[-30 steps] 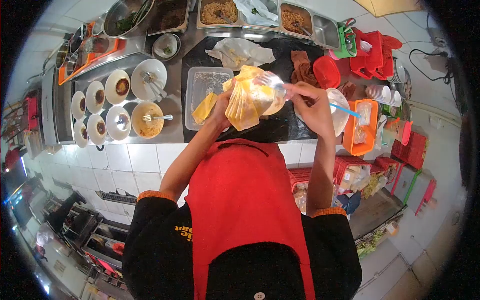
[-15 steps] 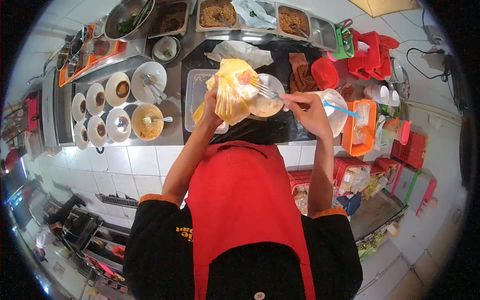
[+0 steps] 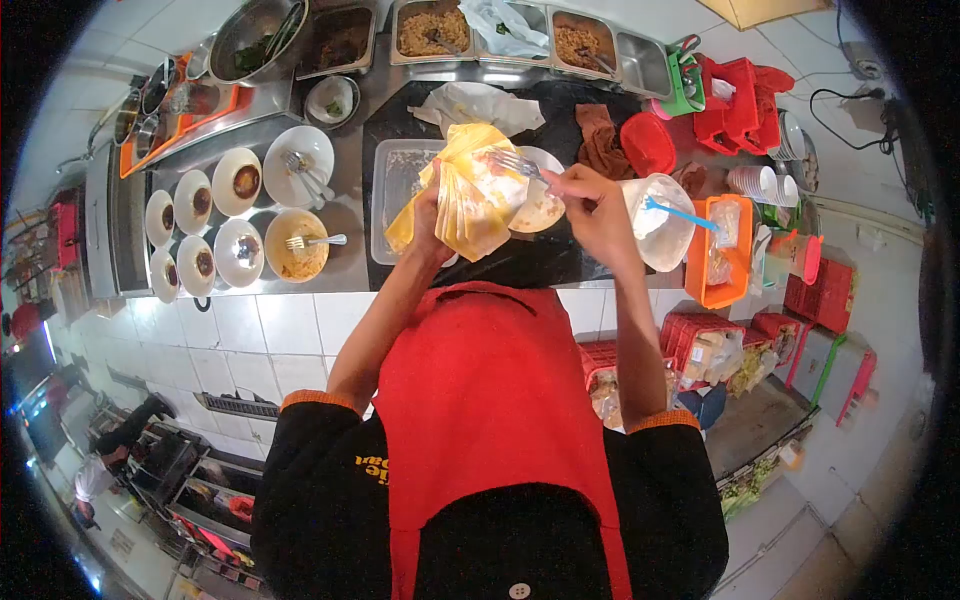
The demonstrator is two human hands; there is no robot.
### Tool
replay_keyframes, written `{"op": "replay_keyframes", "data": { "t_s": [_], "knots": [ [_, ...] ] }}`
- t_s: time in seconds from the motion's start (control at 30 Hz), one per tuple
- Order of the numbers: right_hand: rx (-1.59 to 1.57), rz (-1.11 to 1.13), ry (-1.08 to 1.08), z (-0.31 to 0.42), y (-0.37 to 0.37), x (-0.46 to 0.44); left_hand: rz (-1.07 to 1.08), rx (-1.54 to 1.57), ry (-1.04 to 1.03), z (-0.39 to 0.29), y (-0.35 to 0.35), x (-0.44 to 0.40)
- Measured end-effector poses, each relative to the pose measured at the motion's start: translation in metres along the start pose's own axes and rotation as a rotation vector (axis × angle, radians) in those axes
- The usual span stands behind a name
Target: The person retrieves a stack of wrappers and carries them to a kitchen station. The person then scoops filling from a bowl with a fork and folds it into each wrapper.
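Observation:
My left hand (image 3: 428,222) grips a fanned stack of yellow wonton wrappers (image 3: 465,220) from its left side, above the counter. My right hand (image 3: 597,215) is closed round a metal fork (image 3: 518,163), its tines against the upper part of the top wrapper. Pale, pinkish filling is smeared there; its exact amount is hard to see. Partly behind the wrappers is a round white dish (image 3: 543,205) with pale filling in it. A clear plastic tray (image 3: 383,205) lies under and left of my left hand.
Several white bowls (image 3: 237,182) with dark sauce stand at the left, beside a bowl with a fork (image 3: 295,262). At the right are a white tub (image 3: 672,240) with a blue utensil and an orange basket (image 3: 725,285). Metal food pans (image 3: 432,55) line the back.
The fork and my right hand have moved slightly upward. The wrappers are turned a little, and the lump of filling on top now looks flatter and more spread.

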State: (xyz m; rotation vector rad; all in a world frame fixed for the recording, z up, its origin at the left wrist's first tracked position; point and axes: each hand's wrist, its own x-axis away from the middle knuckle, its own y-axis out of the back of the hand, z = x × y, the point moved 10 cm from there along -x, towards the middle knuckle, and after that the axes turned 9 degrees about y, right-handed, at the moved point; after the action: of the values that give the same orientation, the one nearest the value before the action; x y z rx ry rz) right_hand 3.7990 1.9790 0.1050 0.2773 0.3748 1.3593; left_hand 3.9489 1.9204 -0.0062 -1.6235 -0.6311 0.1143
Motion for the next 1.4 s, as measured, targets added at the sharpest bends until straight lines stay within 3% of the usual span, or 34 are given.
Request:
{"op": "replay_keyframes", "data": {
  "t_s": [0.1,0.27,0.5,0.6,0.73,0.87,1.07,1.27,1.4],
  "knots": [
    [0.069,-0.053,0.028,-0.001,-0.010,0.008,-0.017,0.040,-0.018,-0.004,0.005,0.000],
    [-0.120,-0.151,0.000,-0.032,-0.018,0.016,-0.087,0.010,-0.034,-0.007,0.005,0.000],
    [0.055,-0.124,0.007,-0.008,0.026,0.020,-0.036,0.045,-0.125,-0.030,0.007,0.001],
    [-0.299,-0.116,-0.086,-0.015,0.021,0.020,-0.048,-0.080,-0.105,-0.028,0.004,0.001],
    [-0.423,-0.139,-0.153,-0.018,-0.006,-0.001,-0.135,-0.242,-0.013,-0.002,-0.009,0.002],
    [-0.337,-0.151,-0.085,-0.005,-0.016,-0.011,-0.123,-0.246,0.050,0.010,-0.009,0.002],
    [0.053,-0.098,-0.046,0.035,-0.010,0.012,-0.159,-0.206,0.039,-0.002,0.003,0.001],
    [0.007,-0.237,-0.175,-0.016,-0.016,0.038,-0.103,-0.244,-0.078,-0.016,-0.016,-0.014],
    [-0.076,-0.354,-0.142,-0.032,-0.015,0.036,-0.044,-0.289,-0.072,-0.014,-0.025,-0.021]
  ]
}}
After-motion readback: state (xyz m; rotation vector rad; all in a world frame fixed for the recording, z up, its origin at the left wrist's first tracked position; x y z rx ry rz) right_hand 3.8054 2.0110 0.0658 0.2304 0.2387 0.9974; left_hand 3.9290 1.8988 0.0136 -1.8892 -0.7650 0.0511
